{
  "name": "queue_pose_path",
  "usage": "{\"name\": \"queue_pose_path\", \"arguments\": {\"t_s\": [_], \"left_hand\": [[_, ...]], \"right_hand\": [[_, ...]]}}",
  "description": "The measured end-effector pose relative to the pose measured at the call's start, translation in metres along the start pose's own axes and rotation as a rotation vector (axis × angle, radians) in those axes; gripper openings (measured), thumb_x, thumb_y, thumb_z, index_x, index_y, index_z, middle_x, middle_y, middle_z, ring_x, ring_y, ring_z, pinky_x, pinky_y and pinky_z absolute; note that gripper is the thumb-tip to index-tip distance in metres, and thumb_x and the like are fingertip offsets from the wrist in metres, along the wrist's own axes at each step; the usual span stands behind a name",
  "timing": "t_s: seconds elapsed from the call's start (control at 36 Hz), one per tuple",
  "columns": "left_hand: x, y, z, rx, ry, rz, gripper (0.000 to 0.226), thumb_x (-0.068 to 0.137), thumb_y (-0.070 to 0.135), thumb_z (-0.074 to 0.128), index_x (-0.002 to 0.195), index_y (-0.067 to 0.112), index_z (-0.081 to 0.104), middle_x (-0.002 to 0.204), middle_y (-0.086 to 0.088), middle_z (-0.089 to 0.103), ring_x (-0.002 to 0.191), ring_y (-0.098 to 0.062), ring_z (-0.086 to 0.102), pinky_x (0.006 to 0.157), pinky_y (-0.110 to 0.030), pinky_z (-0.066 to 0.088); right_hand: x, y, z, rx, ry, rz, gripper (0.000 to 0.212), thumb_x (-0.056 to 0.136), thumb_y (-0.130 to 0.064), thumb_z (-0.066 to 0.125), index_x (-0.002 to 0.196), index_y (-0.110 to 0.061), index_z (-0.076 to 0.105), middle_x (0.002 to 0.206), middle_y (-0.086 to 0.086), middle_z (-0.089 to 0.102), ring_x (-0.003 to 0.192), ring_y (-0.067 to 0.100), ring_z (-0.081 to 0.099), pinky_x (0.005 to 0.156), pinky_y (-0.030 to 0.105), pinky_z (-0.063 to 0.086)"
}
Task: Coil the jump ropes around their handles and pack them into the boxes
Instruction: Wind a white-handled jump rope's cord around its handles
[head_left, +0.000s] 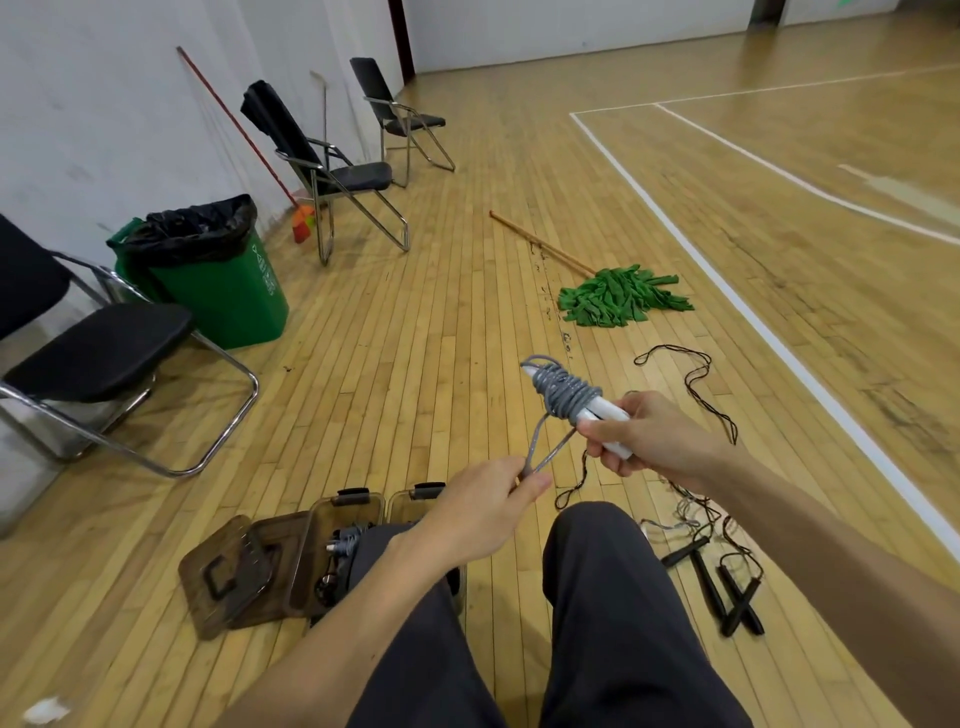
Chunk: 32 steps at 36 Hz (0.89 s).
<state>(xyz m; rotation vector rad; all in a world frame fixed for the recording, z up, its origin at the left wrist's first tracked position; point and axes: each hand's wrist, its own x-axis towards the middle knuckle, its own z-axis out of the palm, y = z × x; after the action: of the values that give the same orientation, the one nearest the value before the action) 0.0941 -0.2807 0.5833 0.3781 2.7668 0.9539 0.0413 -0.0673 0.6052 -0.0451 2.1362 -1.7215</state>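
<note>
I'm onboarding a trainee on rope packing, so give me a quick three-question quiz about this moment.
1. True or false: the right hand holds the white handles with grey rope coiled round them.
2. What does the left hand pinch? A) a black handle B) a loop of the grey rope C) a box lid
3. Fill in: the black jump ropes lie loose on the ____, at the person's right.
Key: 1 true; 2 B; 3 floor.

Glossy wood floor (415, 338), matt plas. bin (228, 296)
</note>
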Motion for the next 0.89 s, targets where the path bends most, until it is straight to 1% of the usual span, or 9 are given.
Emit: {"name": "queue_pose_path", "arguments": {"t_s": [0.11,0.25,0.39,0.5,0.56,0.61,0.64,0.78,0.89], "left_hand": [[0.001,0.003,-0.005,0.319,0.005,0.047,0.034,0.105,0.048,0.037,0.092,0.021,0.053,0.073,0.005,0.054,0.066,-0.014,0.055,0.063,-0.033,0.046],[0.001,0.011,-0.016,0.722,-0.037,0.166,0.034,0.108,0.042,0.029,0.114,0.017,0.051,0.073,0.006,0.044,0.068,-0.015,0.052,0.062,-0.029,0.043],[0.001,0.023,-0.036,0.911,-0.068,0.332,0.031,0.109,0.033,0.035,0.113,0.013,0.058,0.097,-0.001,0.059,0.077,-0.016,0.053,0.066,-0.029,0.044],[0.003,0.019,-0.048,0.947,-0.051,0.587,0.023,0.102,0.029,0.054,0.111,0.011,0.063,0.103,-0.003,0.063,0.09,-0.019,0.061,0.078,-0.035,0.054],[0.008,0.016,-0.052,0.93,0.016,0.71,0.02,0.093,0.029,0.067,0.097,0.01,0.069,0.087,-0.003,0.063,0.078,-0.021,0.062,0.067,-0.036,0.054],[0.013,0.013,-0.056,0.876,0.099,0.802,0.02,0.083,0.03,0.078,0.081,0.011,0.069,0.072,-0.001,0.058,0.064,-0.018,0.057,0.054,-0.03,0.046],[0.015,0.012,-0.057,0.859,0.133,0.834,0.022,0.081,0.031,0.079,0.077,0.012,0.068,0.07,0.0,0.056,0.062,-0.017,0.055,0.053,-0.028,0.041],[0.024,0.014,-0.059,0.776,0.156,0.82,0.039,0.087,0.05,0.055,0.071,0.016,0.064,0.069,0.005,0.051,0.059,-0.01,0.043,0.051,-0.024,0.036],[0.028,0.012,-0.063,0.678,0.09,0.719,0.055,0.083,0.065,0.048,0.067,0.014,0.058,0.069,0.005,0.048,0.057,-0.011,0.042,0.047,-0.027,0.037]], "right_hand": [[0.008,0.004,0.004,-0.146,0.037,0.013,0.016,0.096,-0.014,0.067,0.098,0.002,0.067,0.071,0.007,0.066,0.052,0.013,0.055,0.048,0.023,0.045],[0.016,0.01,0.01,-0.284,0.013,0.052,0.013,0.097,-0.013,0.066,0.093,-0.001,0.068,0.07,0.008,0.066,0.049,0.012,0.054,0.046,0.023,0.045],[0.018,0.017,0.02,-0.405,-0.074,0.101,0.015,0.097,-0.014,0.065,0.088,-0.001,0.066,0.07,0.008,0.065,0.048,0.012,0.055,0.047,0.023,0.047],[0.011,0.013,0.027,-0.518,-0.22,0.181,0.017,0.096,-0.019,0.066,0.089,-0.003,0.067,0.071,0.007,0.068,0.051,0.014,0.059,0.05,0.023,0.05],[0.007,0.009,0.028,-0.524,-0.31,0.225,0.017,0.095,-0.019,0.068,0.09,-0.004,0.066,0.071,0.006,0.068,0.051,0.013,0.059,0.051,0.022,0.05],[0.003,0.005,0.029,-0.54,-0.392,0.252,0.016,0.096,-0.018,0.067,0.09,-0.004,0.064,0.07,0.005,0.067,0.051,0.012,0.058,0.051,0.021,0.049],[0.001,0.002,0.03,-0.563,-0.425,0.25,0.015,0.097,-0.018,0.067,0.089,-0.005,0.064,0.069,0.005,0.066,0.051,0.012,0.058,0.051,0.02,0.049],[-0.006,-0.004,0.036,-0.7,-0.553,0.191,0.016,0.097,-0.017,0.066,0.082,-0.01,0.063,0.068,0.003,0.064,0.051,0.012,0.057,0.051,0.021,0.049],[-0.013,-0.008,0.039,-0.725,-0.614,0.12,0.018,0.096,-0.016,0.066,0.079,-0.01,0.063,0.068,0.003,0.064,0.052,0.011,0.057,0.053,0.023,0.05]]}}
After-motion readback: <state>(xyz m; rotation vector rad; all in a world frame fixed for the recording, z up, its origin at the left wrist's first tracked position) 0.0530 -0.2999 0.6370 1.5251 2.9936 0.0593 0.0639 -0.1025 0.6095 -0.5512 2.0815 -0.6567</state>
